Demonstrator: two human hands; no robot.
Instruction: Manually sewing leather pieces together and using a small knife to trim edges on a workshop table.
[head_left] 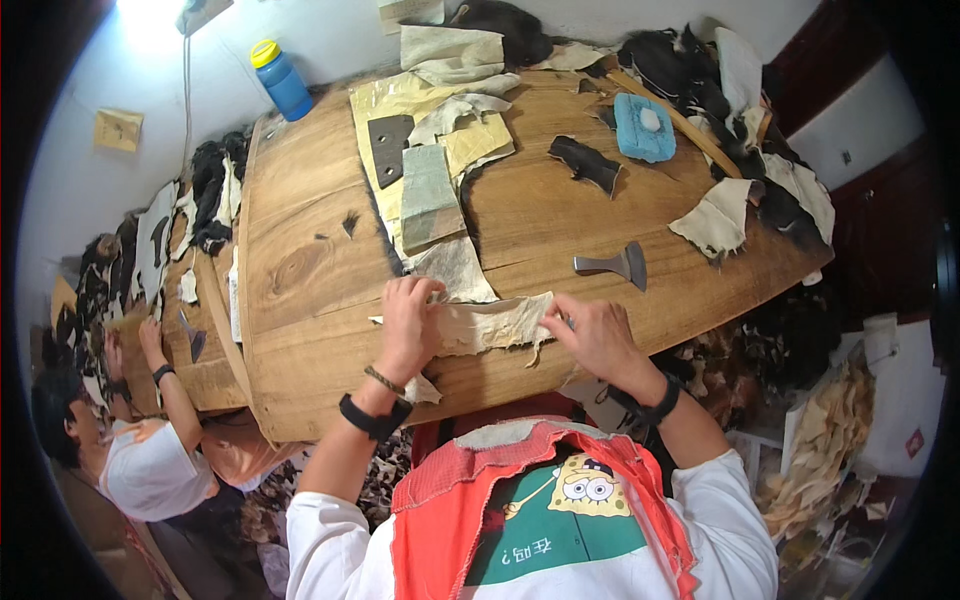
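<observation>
A long cream strip of pelt (490, 326), ragged along its lower edge, lies across the near part of the wooden table, its skin side up. My left hand (409, 322) has its fingers curled onto the strip's left part. At the right end, my right hand (596, 338) pinches the strip between thumb and fingers; a tiny blue spot shows at the fingertips. Just beyond the strip lies another pale pelt piece (455, 268) with dark fur at its edge. A metal half-moon knife (618, 265) rests beyond my right hand, touched by neither hand.
A grey slab (431, 198) and a dark plate with holes (390, 150) lie on yellow sheeting. Farther back are a blue pad (643, 128), a wooden stick (680, 125), a blue bottle (284, 85) and fur scraps (588, 165). At left, a co-worker (150, 450) handles pelts.
</observation>
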